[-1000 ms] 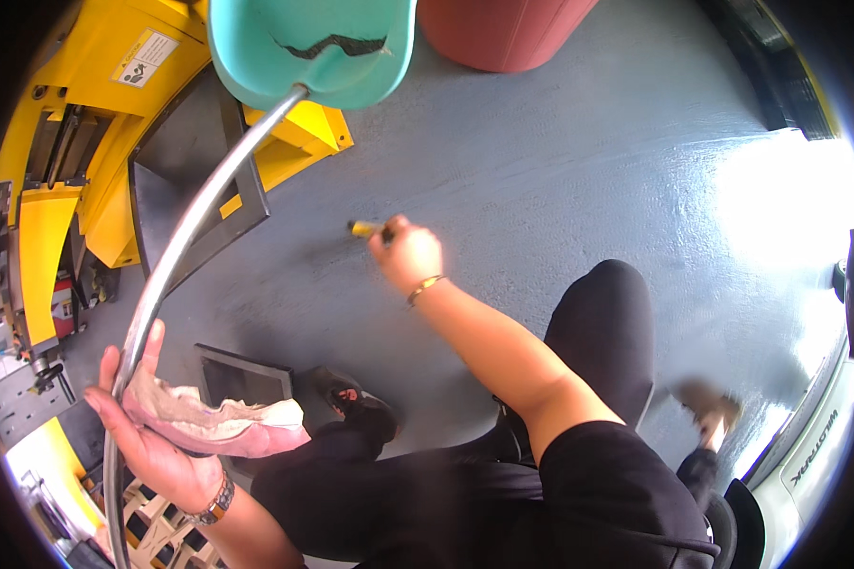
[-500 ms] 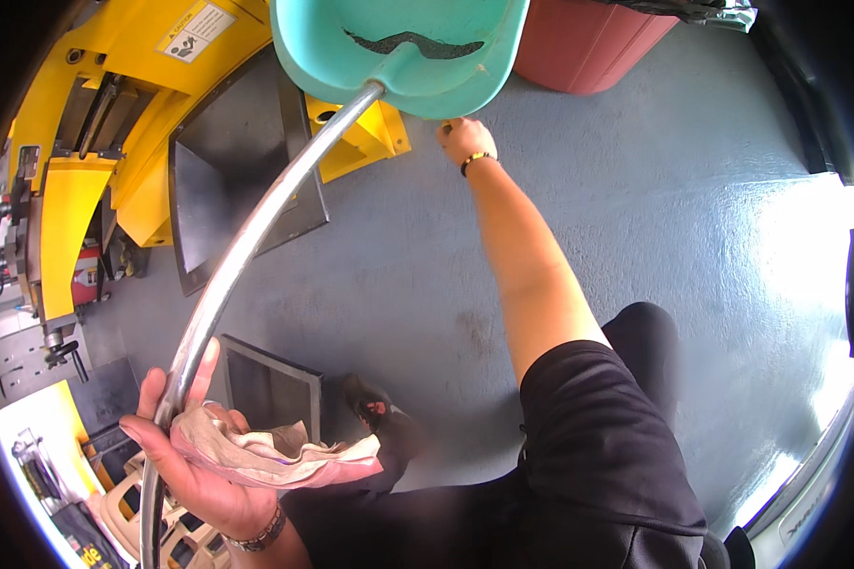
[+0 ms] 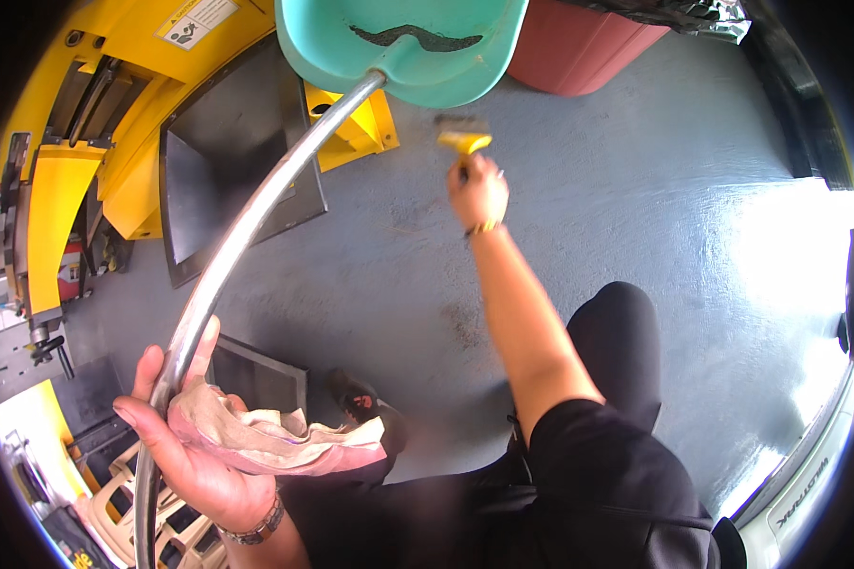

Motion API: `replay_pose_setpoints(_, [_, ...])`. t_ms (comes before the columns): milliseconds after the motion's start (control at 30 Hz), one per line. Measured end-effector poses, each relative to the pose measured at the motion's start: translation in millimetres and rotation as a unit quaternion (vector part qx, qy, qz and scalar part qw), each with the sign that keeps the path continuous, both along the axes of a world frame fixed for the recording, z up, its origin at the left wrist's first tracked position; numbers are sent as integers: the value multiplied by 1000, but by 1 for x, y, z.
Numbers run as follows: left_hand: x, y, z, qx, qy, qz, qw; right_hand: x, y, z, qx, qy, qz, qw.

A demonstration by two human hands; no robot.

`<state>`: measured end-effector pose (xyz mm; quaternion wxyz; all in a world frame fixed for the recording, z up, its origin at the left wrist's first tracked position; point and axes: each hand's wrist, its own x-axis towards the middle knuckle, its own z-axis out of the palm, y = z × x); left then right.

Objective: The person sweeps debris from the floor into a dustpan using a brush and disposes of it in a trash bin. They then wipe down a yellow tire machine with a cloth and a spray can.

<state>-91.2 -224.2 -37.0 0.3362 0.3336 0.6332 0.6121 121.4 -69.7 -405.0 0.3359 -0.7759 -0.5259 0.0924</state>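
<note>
My left hand [image 3: 209, 479] at lower left is closed around a long steel handle [image 3: 247, 228] and a folded pinkish-beige cloth [image 3: 266, 441]. The handle runs up to a teal dustpan [image 3: 399, 66] at the top, which has a dark band of grit or trim inside; I cannot make out which. My right hand [image 3: 476, 194], just below the dustpan, grips a yellow brush [image 3: 465, 140], its dark head blurred over the grey floor [image 3: 579, 190]. My right forearm reaches up from the lower edge, beside my dark-clothed knee.
A maroon bin [image 3: 579, 52] stands behind the dustpan. At left are yellow machinery [image 3: 62, 228], a dark metal tray [image 3: 228, 161], a second dark panel [image 3: 261, 365] near my shoe, and cream lattice crates [image 3: 138, 517]. A white vehicle edge [image 3: 797, 493] curves along the lower right.
My right hand has moved up and right toward the dustpan, passed partly behind it, then come back down with the brush showing. The dustpan and left hand sit farther right than a second ago.
</note>
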Motion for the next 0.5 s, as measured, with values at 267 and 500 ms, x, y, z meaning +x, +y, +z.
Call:
replay_pose_setpoints(267, [-14,-10,-12,-4,-92,-30,995,49,19,-12,-229,-81,29,970])
replay_pose_setpoints(500, [-9,6,-16,-24,-45,-91,995,-69,-104,37,-198,32,138,970])
